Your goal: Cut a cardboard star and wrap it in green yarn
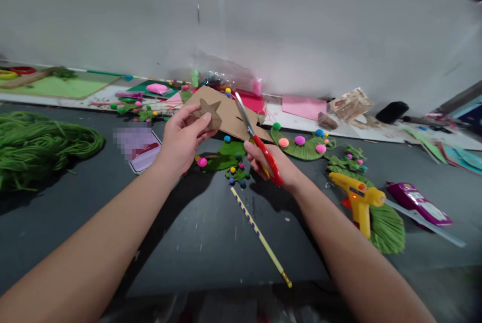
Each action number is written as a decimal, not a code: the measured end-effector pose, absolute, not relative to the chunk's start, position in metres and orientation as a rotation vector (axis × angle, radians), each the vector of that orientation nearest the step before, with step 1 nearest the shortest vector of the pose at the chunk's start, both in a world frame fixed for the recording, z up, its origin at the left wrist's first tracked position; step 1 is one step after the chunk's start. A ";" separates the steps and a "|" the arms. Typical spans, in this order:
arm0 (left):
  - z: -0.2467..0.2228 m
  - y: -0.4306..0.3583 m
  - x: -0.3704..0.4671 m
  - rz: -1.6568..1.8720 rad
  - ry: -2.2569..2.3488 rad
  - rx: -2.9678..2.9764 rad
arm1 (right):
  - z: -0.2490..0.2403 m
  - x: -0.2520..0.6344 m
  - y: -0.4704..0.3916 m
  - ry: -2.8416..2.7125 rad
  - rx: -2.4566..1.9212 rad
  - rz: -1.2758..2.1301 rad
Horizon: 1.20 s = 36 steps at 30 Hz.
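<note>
A brown cardboard star (211,112) is pinched between the thumb and fingers of my left hand (184,134), raised above the table. My right hand (273,162) is closed around the red handles of a pair of scissors (266,154), whose blades point up and away to the left. The scissors are apart from the star. Behind both hands lies a larger piece of brown cardboard (226,112). Below it are green yarn pieces (226,156) with coloured pompoms. A yellow pencil (259,235) with purple marks lies on the dark table (211,257) between my forearms.
Green yarn (41,147) is heaped at the left, near an open purple case (145,154). At the right, a yellow glue gun (359,197) with a lit red light rests on a green yarn piece (387,227), beside a purple packet (417,202). Coloured paper and plastic line the wall.
</note>
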<state>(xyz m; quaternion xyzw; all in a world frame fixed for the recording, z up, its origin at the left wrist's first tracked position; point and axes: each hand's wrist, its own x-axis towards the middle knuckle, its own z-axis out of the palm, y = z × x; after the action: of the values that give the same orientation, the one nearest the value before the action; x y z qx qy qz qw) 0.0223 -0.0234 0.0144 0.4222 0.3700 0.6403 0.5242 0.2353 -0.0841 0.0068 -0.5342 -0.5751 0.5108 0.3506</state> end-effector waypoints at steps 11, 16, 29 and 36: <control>0.016 -0.023 0.022 1.571 0.936 0.965 | 0.007 0.227 -0.087 -1.542 -1.353 1.455; 0.011 -0.023 0.022 1.516 0.911 1.030 | 0.006 0.225 -0.090 -1.571 -1.319 1.454; 0.006 -0.026 0.024 1.435 0.930 1.119 | 0.000 0.223 -0.084 -1.478 -1.343 1.469; 0.003 -0.023 0.022 1.430 0.917 1.157 | -0.001 0.224 -0.084 -1.508 -1.343 1.437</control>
<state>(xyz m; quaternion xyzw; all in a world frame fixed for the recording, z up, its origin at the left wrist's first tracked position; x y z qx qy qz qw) 0.0217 -0.0234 0.0029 0.4818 0.3820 0.5957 0.5168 0.2236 -0.0843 -0.0014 -0.5122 -0.5753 0.5484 0.3256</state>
